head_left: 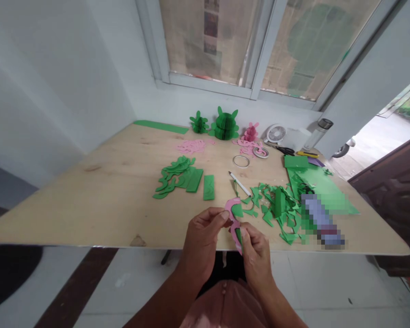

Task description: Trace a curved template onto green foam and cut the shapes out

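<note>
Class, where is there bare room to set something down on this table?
Widest: the left side of the table, between its edge and the green cutouts. Smaller: the front-right corner, right of the pixelated object. Crowded: right of centre, under green scraps, and the back, lined with paper figures and a fan.

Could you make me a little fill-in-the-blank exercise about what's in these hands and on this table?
1. The left hand and right hand hold a curvy strip coloured ____, against green paper.
2. The fan stands to the ____ of the bottle.
3. The cutter is mostly ____.
4. The standing paper figures number ____.

Missing words: pink; left; yellow; three.
</note>
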Tool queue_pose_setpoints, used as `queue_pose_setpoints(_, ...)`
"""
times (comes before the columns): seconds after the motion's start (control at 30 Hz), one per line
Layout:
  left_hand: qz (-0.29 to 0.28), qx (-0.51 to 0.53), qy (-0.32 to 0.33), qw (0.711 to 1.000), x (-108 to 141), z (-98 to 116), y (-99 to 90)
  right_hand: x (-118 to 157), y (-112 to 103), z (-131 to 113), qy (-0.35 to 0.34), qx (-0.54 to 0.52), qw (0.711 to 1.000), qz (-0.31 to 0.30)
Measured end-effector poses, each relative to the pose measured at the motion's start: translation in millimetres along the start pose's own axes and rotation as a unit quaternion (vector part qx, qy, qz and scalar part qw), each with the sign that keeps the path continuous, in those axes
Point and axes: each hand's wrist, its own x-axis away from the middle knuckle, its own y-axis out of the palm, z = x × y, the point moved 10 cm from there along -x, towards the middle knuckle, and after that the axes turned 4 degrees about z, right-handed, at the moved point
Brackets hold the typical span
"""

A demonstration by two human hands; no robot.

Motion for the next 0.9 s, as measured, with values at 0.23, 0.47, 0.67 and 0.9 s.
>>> queue_pose_setpoints(0.23, 0.018, 0.020, 0.014, 1.000, -0.7, 2.6, -0.8, -1.7, -0.2, -3.5, -0.003, 0.006, 1.000, 0.007)
queue_pose_setpoints(0.47, 0.016, 0.008, 0.022, 1.000, -2.1, 3.8, 0.2, -3.4, -1.5, 0.2, 0.001, 0.016, 1.000, 0.022)
queue_pose_setpoints(0.67, 0.017, 0.006, 0.022, 1.000, -4.2, 4.0, 0.7, -6.9, -0.4, 0.2, 0.001, 0.001, 1.000, 0.026)
queue_pose_setpoints(0.9, 0.016, 0.011, 0.020, 1.000, -7.9, 7.4, 3.6, -13.8, -1.8, -0.1, 0.019, -0.020, 0.999, 0.046)
